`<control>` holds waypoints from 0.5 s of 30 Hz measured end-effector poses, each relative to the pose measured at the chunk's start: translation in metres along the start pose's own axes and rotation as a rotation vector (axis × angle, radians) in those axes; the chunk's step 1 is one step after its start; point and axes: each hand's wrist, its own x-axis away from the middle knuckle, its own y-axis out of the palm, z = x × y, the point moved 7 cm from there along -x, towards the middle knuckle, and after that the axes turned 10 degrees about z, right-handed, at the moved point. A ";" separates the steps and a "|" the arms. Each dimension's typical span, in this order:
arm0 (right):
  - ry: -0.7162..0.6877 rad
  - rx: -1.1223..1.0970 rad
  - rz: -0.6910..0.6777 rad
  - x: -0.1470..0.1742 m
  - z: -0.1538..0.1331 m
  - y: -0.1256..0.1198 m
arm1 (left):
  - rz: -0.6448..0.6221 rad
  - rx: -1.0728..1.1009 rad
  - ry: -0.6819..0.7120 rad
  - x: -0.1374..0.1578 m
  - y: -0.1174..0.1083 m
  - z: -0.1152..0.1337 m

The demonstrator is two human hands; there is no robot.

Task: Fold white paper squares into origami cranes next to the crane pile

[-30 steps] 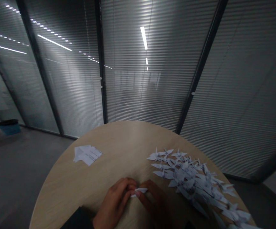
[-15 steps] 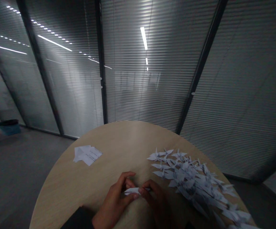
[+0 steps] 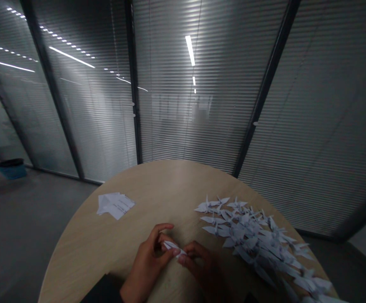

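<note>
A small folded piece of white paper (image 3: 171, 245) is pinched between my two hands, just above the near part of the table. My left hand (image 3: 153, 256) grips its left portion between thumb and fingers, with the index finger raised and curved over it. At the other end, the thumb and fingertips of my right hand (image 3: 200, 261) close on the lower right tip. Part of the paper is hidden by my fingers. To the right of my hands lies a heap of folded white paper cranes (image 3: 249, 231).
The round wooden table (image 3: 173, 181) has a few flat sheets of printed white paper (image 3: 116, 205) at its left. Glass partitions with blinds (image 3: 189, 126) stand behind it. A blue bin with a dark rim (image 3: 12, 169) is on the floor at far left.
The folded paper has turned from nearly level to slanting down toward the right. Both hands have shifted slightly left, still gripping it.
</note>
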 end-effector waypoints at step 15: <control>0.136 -0.418 -0.110 -0.005 0.007 0.007 | -0.104 0.312 -0.131 0.001 0.011 -0.006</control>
